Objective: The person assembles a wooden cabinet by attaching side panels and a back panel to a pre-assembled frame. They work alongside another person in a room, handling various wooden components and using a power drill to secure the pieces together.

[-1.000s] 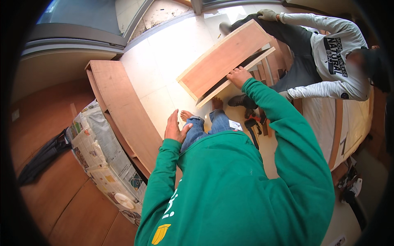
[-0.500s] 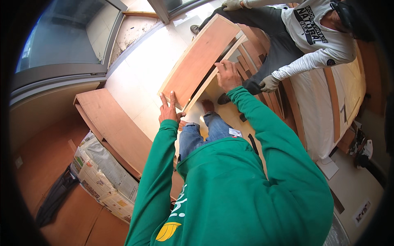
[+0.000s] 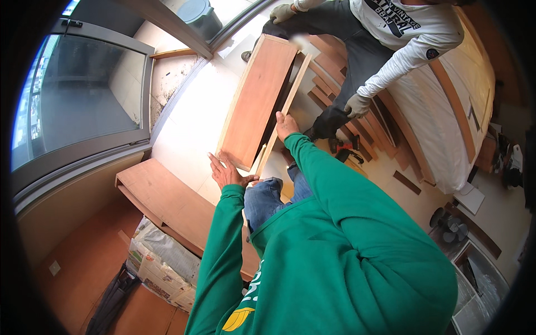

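A long wooden box (image 3: 259, 92), with a reddish plywood face and pale edges, stands at a slant in front of me. Along its right side runs a narrow pale-edged board (image 3: 292, 92), with a dark gap between it and the plywood face. My right hand (image 3: 287, 126) is closed over this board around its middle. At the box's near left corner is my left hand (image 3: 225, 171), fingers spread, thumb stretched toward the board's near end. Whether the left fingertips press on the box is hard to tell. My knees in jeans are just below the near end.
A co-worker's gloved hand (image 3: 358, 105) rests near their knee at the right. Several wooden strips (image 3: 329, 84) lie beyond the box. A red power tool (image 3: 336, 145) is on the floor. A low wooden cabinet (image 3: 167, 192) stands left, by a glass door (image 3: 84, 84).
My right hand has slid nearer along the board and wraps it more closely. The box stands more upright in view, and my left hand sits lower at its corner. The view has shifted.
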The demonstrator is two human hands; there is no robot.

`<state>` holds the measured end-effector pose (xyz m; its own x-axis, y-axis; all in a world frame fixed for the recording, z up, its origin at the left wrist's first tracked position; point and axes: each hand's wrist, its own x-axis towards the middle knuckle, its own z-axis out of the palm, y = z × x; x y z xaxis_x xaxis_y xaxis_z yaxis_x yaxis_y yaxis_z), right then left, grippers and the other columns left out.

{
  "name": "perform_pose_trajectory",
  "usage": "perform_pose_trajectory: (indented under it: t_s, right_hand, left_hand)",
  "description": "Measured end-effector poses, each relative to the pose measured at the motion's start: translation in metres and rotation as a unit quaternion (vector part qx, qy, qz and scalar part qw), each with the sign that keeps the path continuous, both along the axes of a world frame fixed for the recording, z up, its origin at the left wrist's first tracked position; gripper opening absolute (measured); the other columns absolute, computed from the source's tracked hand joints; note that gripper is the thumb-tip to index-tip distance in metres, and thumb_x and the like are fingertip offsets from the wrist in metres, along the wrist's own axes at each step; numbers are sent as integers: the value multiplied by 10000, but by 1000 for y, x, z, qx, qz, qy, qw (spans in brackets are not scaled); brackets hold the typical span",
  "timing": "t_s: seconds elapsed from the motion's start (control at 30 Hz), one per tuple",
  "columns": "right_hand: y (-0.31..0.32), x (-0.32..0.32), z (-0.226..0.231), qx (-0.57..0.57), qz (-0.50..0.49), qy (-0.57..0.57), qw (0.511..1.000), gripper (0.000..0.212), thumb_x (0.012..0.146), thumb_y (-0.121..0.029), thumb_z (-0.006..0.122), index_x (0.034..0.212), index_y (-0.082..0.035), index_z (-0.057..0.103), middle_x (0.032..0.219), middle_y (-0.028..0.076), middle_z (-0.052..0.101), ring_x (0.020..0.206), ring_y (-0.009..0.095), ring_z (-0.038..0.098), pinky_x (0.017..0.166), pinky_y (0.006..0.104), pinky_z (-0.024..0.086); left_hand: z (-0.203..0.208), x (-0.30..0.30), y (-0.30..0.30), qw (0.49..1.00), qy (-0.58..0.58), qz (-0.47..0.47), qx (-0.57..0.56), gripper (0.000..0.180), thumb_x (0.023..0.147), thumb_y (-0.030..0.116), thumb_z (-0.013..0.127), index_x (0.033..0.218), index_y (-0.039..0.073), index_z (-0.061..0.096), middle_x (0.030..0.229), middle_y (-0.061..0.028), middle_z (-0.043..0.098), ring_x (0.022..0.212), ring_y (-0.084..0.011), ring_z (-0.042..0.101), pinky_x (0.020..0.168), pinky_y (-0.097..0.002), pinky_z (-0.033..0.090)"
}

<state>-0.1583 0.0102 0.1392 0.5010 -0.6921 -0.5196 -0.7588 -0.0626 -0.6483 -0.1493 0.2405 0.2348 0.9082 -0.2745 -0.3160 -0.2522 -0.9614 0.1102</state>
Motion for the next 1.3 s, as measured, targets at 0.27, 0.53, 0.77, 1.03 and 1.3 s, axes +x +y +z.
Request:
perform_pose_trajectory:
  t_s: [0.27,0.53,0.77,1.03,1.3]
  right_hand:
    - [3,20,41,-11,-64,54,996,552,934,-442,460,1085,83,545,1094,345,588,1064,478,559,946,499,433]
    - [-4,23,0,-121,5,96,988,431,920,-314,501,1004,107,539,921,313,640,881,444,640,807,492,521]
    - [-2,40,20,-102,-9,90,991,377,918,-258,521,985,113,532,891,320,638,871,432,641,796,487,517]
    - [-17,42,28,-64,40,39,996,424,931,-302,497,1002,114,523,952,353,616,936,466,614,865,489,492]
    - [-10,45,57,1,46,38,998,646,918,-498,466,1109,119,453,1083,396,562,1066,489,559,945,475,456]
  left_hand:
    - [4,26,-17,982,159,-42,96,1675,271,574,925,1505,180,-137,1506,-345,-141,1352,-621,41,1067,-685,165]
    - [-2,33,-15,979,190,-60,40,1635,339,514,934,1497,112,-148,1451,-424,-166,1379,-562,-109,1062,-676,199]
    - [-2,41,-16,978,202,-52,29,1539,436,443,930,1500,107,-130,1446,-427,-171,1373,-570,-114,1060,-664,231]
    - [-2,39,-16,980,190,-48,45,1474,513,459,904,1499,101,-131,1450,-432,-151,1376,-577,-85,1057,-667,222]
    - [-17,36,-19,981,182,-52,53,1439,574,535,855,1487,97,-167,1443,-448,-127,1366,-598,-55,1061,-665,210]
